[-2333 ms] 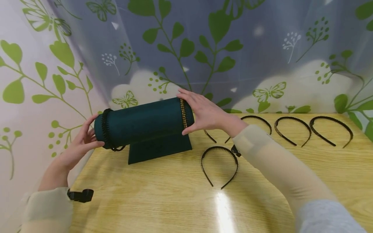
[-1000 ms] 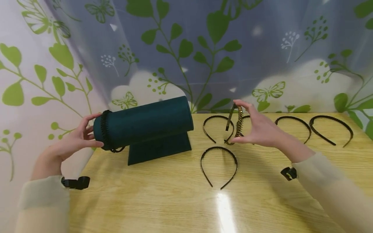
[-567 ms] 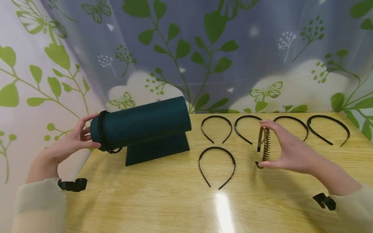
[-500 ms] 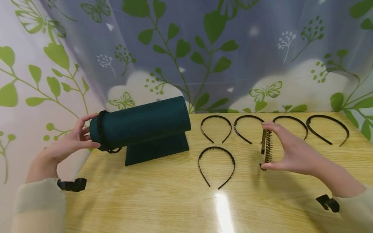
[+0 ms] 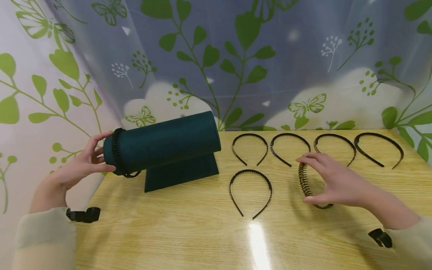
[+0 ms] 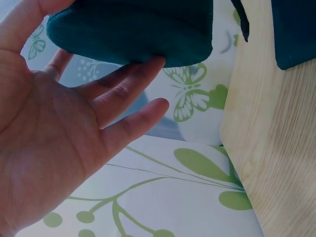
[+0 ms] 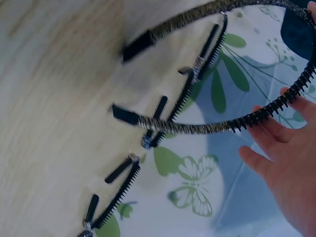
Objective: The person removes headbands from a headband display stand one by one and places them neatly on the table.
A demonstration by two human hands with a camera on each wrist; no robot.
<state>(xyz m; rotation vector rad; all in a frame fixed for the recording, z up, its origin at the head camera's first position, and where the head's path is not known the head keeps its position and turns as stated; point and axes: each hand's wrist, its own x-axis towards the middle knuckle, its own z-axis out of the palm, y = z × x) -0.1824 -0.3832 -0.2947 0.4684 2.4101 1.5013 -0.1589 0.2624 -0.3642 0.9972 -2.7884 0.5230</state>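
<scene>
My left hand (image 5: 79,163) grips the left end of a dark green velvet headband stand (image 5: 168,138), thumb on the near side. In the left wrist view its fingers (image 6: 131,89) spread at the roll's end face. A black toothed headband (image 5: 116,150) sits round that end of the roll. My right hand (image 5: 341,180) holds a gold-and-black toothed headband (image 5: 303,182) between fingers and thumb, low over the table at right. In the right wrist view this headband's wrapped arms and black tips (image 7: 126,114) point toward the table; the hand partly hides the headband in the head view.
Several dark headbands lie in a row along the table's back edge, from one (image 5: 250,135) beside the stand to one (image 5: 388,137) at far right. Another headband (image 5: 251,171) lies in front of that row. A leaf-patterned curtain (image 5: 209,56) hangs right behind the table (image 5: 189,225).
My right hand has taken the gold headband off the roll's right end, carried it rightward and lowered it, tilting it toward the table. My left hand stays on the roll's left end.
</scene>
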